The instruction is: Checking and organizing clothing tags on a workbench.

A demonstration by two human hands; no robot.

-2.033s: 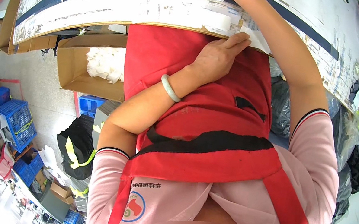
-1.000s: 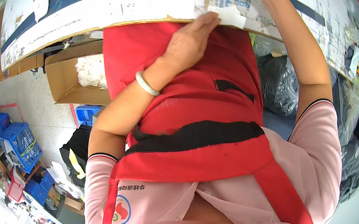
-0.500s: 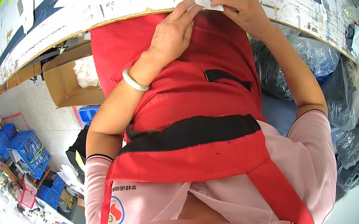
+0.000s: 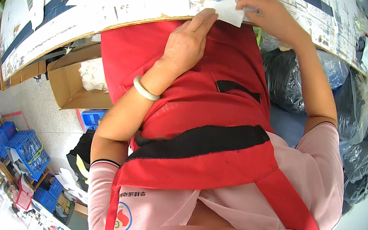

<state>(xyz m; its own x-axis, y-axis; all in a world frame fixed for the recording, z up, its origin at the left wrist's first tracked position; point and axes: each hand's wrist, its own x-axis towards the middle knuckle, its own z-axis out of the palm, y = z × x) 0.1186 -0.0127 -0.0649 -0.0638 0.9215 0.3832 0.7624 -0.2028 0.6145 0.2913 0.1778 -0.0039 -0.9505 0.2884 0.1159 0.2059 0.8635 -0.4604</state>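
My right hand (image 4: pixel 264 11) rests on the near edge of a worktable (image 4: pixel 115 3) covered in taped cardboard, its fingers closed on a small white paper slip (image 4: pixel 226 11). Just to the left and below, my left hand (image 4: pixel 186 44) lies flat with fingers straight, the fingertips touching the slip's lower left corner at the table edge. A pale bangle (image 4: pixel 144 89) circles my left wrist. Under both arms hangs my red apron (image 4: pixel 205 99) with a black waistband, worn over a pink shirt.
Under the table stands an open cardboard box (image 4: pixel 71 85) with white material inside. Black and clear plastic bags (image 4: pixel 290 79) pile up on the right. Blue crates (image 4: pixel 25 147) and a blue bin (image 4: pixel 92 118) stand on the floor at the left.
My right hand has drawn back from far over the table to its near edge and now holds the white slip. My left hand has stayed at the edge, moving up to the slip.
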